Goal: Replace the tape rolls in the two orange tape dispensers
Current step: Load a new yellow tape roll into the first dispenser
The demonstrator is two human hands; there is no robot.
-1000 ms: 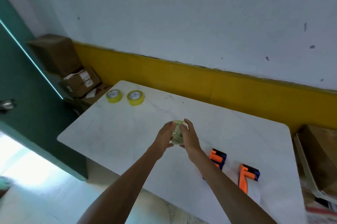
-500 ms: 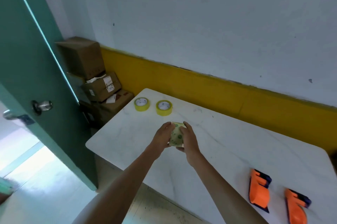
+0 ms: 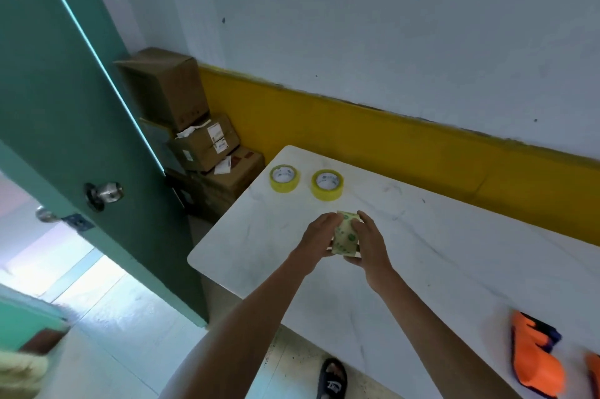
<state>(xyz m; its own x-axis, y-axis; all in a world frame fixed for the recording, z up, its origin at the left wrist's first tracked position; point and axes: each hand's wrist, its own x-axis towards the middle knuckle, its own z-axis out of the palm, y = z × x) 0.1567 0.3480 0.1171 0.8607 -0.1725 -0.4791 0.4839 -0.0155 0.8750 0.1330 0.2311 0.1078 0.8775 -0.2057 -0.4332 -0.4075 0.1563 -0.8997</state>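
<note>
Between my left hand [image 3: 316, 237] and my right hand [image 3: 370, 241] I hold a pale, nearly used-up tape roll [image 3: 346, 234] with green print, above the white table [image 3: 454, 252]. Two yellow tape rolls [image 3: 284, 178] [image 3: 327, 185] lie flat at the table's far left corner, beyond my hands. One orange dispenser [image 3: 534, 354] lies at the near right of the table. The edge of a second orange dispenser [image 3: 593, 369] shows at the frame's right border, mostly cut off.
An open green door [image 3: 65, 106] with a metal knob [image 3: 105, 194] stands at the left. Stacked cardboard boxes [image 3: 194, 138] fill the corner behind the table. A yellow band runs along the wall. A black sandal [image 3: 331, 379] shows on the floor below the table edge.
The view has swung left, so the dispensers slid to the right border and the door came into view. Both hands keep holding the pale roll.
</note>
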